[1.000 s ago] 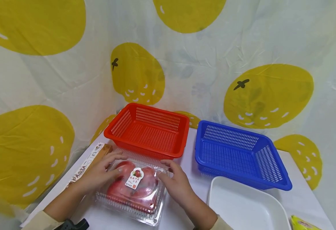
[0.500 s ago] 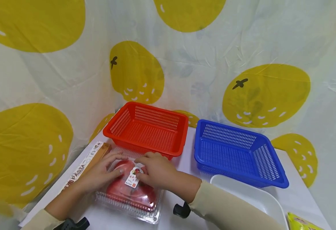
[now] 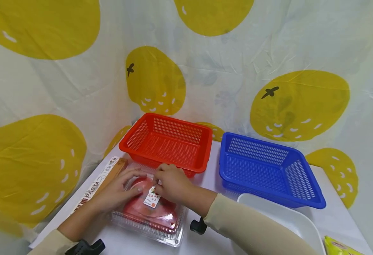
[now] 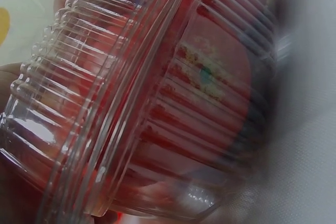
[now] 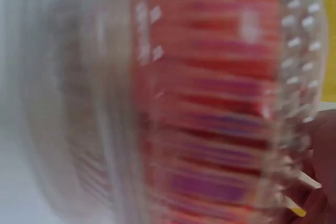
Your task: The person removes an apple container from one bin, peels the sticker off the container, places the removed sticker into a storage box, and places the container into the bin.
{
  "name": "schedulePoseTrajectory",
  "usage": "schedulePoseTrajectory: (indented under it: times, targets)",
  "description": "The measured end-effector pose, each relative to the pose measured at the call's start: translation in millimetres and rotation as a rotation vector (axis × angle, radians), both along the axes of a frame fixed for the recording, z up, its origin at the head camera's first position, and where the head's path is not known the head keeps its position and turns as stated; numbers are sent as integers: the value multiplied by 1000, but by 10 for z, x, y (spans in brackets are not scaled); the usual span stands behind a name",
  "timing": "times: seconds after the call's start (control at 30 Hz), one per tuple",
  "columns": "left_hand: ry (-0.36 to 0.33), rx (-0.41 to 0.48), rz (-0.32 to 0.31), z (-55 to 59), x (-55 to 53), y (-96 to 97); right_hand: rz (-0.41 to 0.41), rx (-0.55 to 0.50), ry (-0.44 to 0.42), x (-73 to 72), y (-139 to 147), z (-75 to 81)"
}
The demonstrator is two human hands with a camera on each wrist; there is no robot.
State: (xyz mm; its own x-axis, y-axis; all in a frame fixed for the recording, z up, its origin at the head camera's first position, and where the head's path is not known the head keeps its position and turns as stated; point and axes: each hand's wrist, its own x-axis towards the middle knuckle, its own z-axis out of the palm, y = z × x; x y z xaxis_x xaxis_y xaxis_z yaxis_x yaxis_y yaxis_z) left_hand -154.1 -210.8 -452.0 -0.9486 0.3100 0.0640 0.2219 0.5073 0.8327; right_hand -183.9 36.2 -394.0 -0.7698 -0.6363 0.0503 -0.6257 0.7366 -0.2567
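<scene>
A clear plastic clamshell box (image 3: 142, 232) of large red round fruit (image 3: 137, 186) lies on the table in front of me. A white label (image 3: 150, 200) with a red fruit picture and printed characters is on its lid. My left hand (image 3: 116, 191) rests spread on the left side of the lid, the thumb pointing toward the label. My right hand (image 3: 172, 184) reaches over the lid with curled fingers and pinches the label's upper end, which its fingertips partly hide. Both wrist views show the box's ribbed wall (image 4: 157, 98) close up; the right one is blurred.
Behind the box stands a red basket (image 3: 165, 163), with a blue basket (image 3: 269, 196) to its right. A white tray (image 3: 282, 209) sits front right, partly behind my sleeve, near a yellow packet (image 3: 339, 246). A pasta box (image 3: 101, 180) lies along the left.
My right hand has left the box's right side, crossed leftward over the lid and curled its fingers at the label's top. The left hand and box stay in place.
</scene>
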Motion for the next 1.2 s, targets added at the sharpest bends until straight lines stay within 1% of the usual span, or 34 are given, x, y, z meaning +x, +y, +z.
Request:
schedulePoseTrajectory:
  times: [0.1,0.17,0.27,0.33,0.43,0.57,0.63,0.7,0.8,0.9,0.97,1.07,1.2]
  targets:
    - [-15,-6,-7,7,0,14,23,-13,-1,9,23,-15]
    - [-31,-7,-13,12,-3,17,40,-33,-13,28,45,12]
    - [-31,-9,-24,16,-16,20,70,-64,-34,82,91,116]
    - [-25,-10,-30,13,-26,18,91,-90,-62,129,124,203]
    - [-7,-8,-42,6,-38,18,108,-172,-150,198,191,350]
    - [20,-2,-49,-12,-47,13,100,-318,-342,258,315,532]
    - [34,3,-48,-26,-53,7,97,-362,-418,273,386,599]
    - [43,9,-47,-39,-59,2,94,-394,-469,282,452,637]
    - [56,16,-49,-58,-64,-9,97,-428,-485,278,546,647]
    - [60,18,-49,-65,-61,-15,104,-461,-486,270,660,625]
    - [55,19,-50,-62,-60,-16,112,-481,-504,273,769,601]
    - [29,6,-44,-49,-53,-17,123,-486,-545,292,1002,557]
    - [1,-7,-36,-15,-35,-17,109,-457,-593,340,1419,460]
